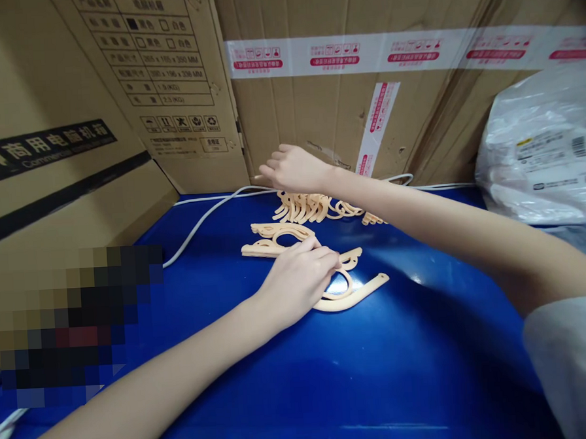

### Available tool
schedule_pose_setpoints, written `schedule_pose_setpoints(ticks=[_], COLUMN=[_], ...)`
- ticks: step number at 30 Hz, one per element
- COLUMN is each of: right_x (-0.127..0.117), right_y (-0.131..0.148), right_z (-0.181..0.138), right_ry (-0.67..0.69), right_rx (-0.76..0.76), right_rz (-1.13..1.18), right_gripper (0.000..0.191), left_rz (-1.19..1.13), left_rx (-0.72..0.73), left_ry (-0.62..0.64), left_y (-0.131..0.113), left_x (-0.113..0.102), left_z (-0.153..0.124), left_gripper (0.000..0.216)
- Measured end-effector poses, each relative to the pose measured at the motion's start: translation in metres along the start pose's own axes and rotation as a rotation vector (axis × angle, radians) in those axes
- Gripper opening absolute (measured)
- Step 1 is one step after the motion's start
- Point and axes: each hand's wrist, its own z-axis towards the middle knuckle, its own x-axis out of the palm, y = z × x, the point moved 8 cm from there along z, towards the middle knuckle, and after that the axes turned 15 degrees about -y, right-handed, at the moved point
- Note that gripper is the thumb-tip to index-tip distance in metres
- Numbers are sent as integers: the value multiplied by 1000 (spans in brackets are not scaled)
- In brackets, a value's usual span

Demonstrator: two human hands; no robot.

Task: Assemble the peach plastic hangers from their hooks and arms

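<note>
My left hand (pixel 300 278) rests low over the blue table, its fingers closed on a beige plastic folding hanger (pixel 351 301). One long curved arm of that hanger sticks out to the right, with a ring-shaped part beside it. Just beyond these fingers lie more beige hanger pieces (pixel 260 249), stacked flat, partly covered by the hand. Farther back, my right hand (pixel 297 170) is held above a row of curved beige hooks (pixel 299 207). Its fingers are curled in; whatever they may hold is hidden.
Cardboard boxes (pixel 298 121) wall off the back and left of the blue table (pixel 380 385). A white cable (pixel 199 224) runs along the rear. Clear plastic wrapping (pixel 540 160) with a label sits at the right. A pixelated dark patch covers the left side.
</note>
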Motion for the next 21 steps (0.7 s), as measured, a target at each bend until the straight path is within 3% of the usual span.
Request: schedule_pose_setpoints(ticks=[7, 12, 15, 18, 21], right_x=[-20, -47, -53, -58, -66], right_y=[-43, -71, -66, -41, -14], right_z=[-32, -79, -121, -163, -194], right_ry=[-49, -329, -358, -252, -154], right_rx=[415, 747, 932, 1058, 1095], right_rz=[44, 331, 720, 1026, 1174], right_gripper=[34, 21, 11, 16, 20], left_rz=[-8, 10, 21, 11, -16], left_rx=[7, 10, -12, -19, -23], left_ry=[-3, 17, 45, 43, 36], left_y=[1, 0, 0, 0, 2], left_x=[1, 1, 2, 0, -1], left_z=[-1, 1, 2, 2, 1], left_gripper=[19, 19, 20, 19, 19])
